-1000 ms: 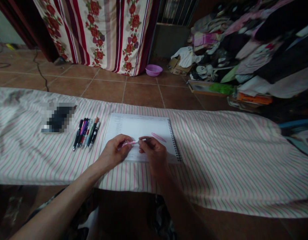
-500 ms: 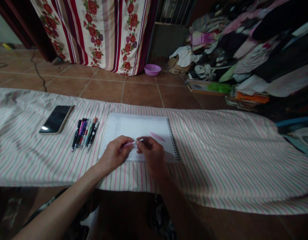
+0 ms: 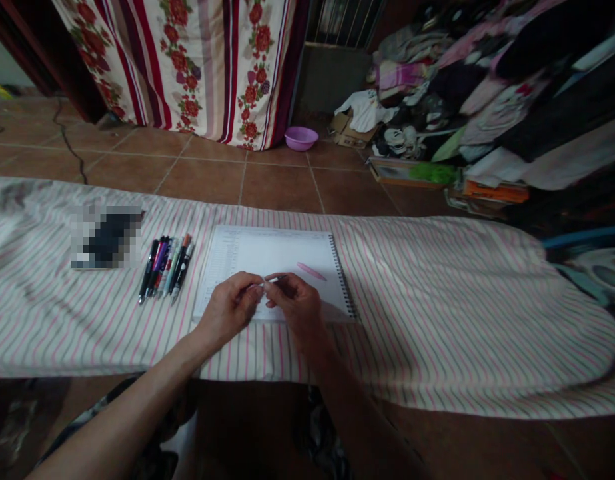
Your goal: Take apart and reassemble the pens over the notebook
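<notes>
Near the centre of the frame, the left hand (image 3: pixel 228 307) and the right hand (image 3: pixel 301 305) held a slim white piece (image 3: pixel 274 280) between narrow fingertips, over the spiral notebook (image 3: pixel 272 250). A slender pink piece (image 3: pixel 311 271) lay on the page, near the right hand. In the left part of the frame, several pens (image 3: pixel 166 268) lay side by side on the cloth-covered desk (image 3: pixel 462 300).

The left grip (image 3: pixel 224 303) is a bare hand, joined by a slim wrist to a long left forearm (image 3: pixel 152 383), bare along its visible length. The right grip (image 3: pixel 302 308) matches it, a bare hand on a bare right forearm (image 3: pixel 348 393). Below, dark cloth garment with pale, irregular blotches (image 3: pixel 320 427) covers the legs; its finer pattern is lost in shadow.
</notes>
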`<action>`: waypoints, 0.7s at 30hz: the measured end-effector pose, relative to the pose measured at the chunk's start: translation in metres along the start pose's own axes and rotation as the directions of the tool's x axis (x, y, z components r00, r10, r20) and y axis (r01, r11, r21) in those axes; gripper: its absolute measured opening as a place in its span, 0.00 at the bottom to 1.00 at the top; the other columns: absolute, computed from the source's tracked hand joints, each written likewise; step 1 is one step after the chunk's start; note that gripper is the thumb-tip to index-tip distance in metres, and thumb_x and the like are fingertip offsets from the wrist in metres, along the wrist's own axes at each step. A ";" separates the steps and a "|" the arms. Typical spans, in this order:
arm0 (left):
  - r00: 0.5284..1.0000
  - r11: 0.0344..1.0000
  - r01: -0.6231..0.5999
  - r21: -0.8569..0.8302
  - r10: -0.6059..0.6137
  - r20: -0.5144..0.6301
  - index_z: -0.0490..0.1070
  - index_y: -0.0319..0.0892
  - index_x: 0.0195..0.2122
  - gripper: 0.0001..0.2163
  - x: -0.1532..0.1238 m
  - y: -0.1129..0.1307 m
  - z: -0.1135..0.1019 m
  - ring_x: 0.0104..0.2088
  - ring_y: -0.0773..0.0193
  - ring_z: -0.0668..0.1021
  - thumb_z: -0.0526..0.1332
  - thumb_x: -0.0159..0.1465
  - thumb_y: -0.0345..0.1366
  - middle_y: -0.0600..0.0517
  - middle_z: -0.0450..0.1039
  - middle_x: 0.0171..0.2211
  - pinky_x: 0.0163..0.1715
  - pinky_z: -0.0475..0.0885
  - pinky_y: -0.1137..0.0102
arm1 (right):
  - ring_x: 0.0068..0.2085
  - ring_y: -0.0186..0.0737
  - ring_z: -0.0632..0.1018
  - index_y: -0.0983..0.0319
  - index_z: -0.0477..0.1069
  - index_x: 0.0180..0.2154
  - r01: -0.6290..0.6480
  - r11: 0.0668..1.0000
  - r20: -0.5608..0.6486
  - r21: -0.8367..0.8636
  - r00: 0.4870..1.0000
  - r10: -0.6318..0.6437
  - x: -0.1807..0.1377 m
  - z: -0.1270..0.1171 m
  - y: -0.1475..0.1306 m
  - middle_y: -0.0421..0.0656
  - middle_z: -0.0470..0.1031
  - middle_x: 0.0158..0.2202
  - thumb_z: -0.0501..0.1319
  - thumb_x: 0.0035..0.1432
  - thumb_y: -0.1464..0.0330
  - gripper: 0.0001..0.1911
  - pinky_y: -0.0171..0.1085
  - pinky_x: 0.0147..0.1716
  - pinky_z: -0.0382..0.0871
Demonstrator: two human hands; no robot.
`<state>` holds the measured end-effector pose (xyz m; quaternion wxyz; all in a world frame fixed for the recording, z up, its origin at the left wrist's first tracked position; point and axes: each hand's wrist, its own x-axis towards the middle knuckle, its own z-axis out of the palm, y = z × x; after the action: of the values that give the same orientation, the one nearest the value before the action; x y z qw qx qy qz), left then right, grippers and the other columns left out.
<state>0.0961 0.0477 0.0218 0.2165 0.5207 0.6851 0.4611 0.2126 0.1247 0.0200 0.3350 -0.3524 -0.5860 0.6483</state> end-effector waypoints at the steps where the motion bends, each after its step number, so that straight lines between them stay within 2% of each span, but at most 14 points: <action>1: 1.000 1.000 0.020 -0.009 -0.020 0.003 0.70 0.41 0.35 0.09 0.000 -0.001 0.000 0.27 0.67 0.72 0.53 0.63 0.37 0.52 0.71 0.27 0.27 0.66 0.72 | 0.22 0.30 0.74 0.62 0.72 0.33 -0.002 1.000 0.010 0.010 1.000 0.001 0.000 0.000 0.000 0.37 0.74 0.24 0.64 0.46 0.65 0.10 0.30 0.23 0.71; 5: 0.998 0.998 0.067 0.021 -0.067 0.013 0.69 0.40 0.34 0.09 0.001 -0.002 -0.004 0.27 0.66 0.72 0.53 0.62 0.39 0.53 0.70 0.26 0.28 0.67 0.71 | 0.22 0.31 0.74 0.62 0.69 0.42 0.015 0.999 -0.011 -0.038 1.000 -0.015 0.003 -0.010 -0.003 0.38 0.75 0.27 0.65 0.45 0.65 0.20 0.30 0.20 0.69; 10: 0.990 0.988 0.141 0.064 -0.141 -0.008 0.69 0.40 0.34 0.10 0.003 -0.004 -0.010 0.27 0.65 0.73 0.53 0.61 0.41 0.53 0.71 0.25 0.29 0.67 0.70 | 0.25 0.35 0.75 0.63 0.71 0.39 0.108 0.949 -0.193 -0.297 0.966 -0.170 0.009 -0.047 -0.013 0.41 0.74 0.27 0.62 0.49 0.62 0.16 0.31 0.21 0.67; 12: 0.988 0.985 0.154 0.083 -0.154 -0.007 0.70 0.41 0.34 0.11 0.004 -0.005 -0.012 0.27 0.64 0.73 0.53 0.61 0.42 0.53 0.71 0.25 0.29 0.67 0.70 | 0.27 0.36 0.75 0.63 0.72 0.37 0.119 0.905 -0.213 -0.407 0.952 -0.221 0.011 -0.062 -0.015 0.43 0.75 0.28 0.61 0.50 0.61 0.14 0.32 0.22 0.67; 16: 0.987 0.976 0.158 0.149 -0.157 -0.019 0.70 0.41 0.35 0.13 0.006 -0.006 -0.013 0.27 0.63 0.73 0.53 0.60 0.43 0.52 0.72 0.26 0.30 0.67 0.69 | 0.28 0.37 0.76 0.62 0.73 0.33 0.140 0.817 -0.163 -0.559 0.948 -0.274 0.012 -0.080 -0.013 0.44 0.76 0.29 0.60 0.51 0.64 0.10 0.35 0.26 0.69; 21: 0.987 0.967 0.159 0.197 -0.156 -0.028 0.70 0.41 0.35 0.13 0.007 -0.006 -0.014 0.28 0.63 0.74 0.53 0.60 0.44 0.52 0.73 0.27 0.31 0.68 0.68 | 0.31 0.38 0.76 0.61 0.73 0.31 0.180 0.704 -0.054 -0.687 0.953 -0.297 0.012 -0.078 -0.008 0.43 0.76 0.30 0.59 0.50 0.71 0.05 0.37 0.33 0.70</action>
<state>0.0797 0.0479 0.0247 0.1951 0.4809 0.7682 0.3749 0.2732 0.1763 0.0224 0.3119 -0.4216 -0.7922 0.3119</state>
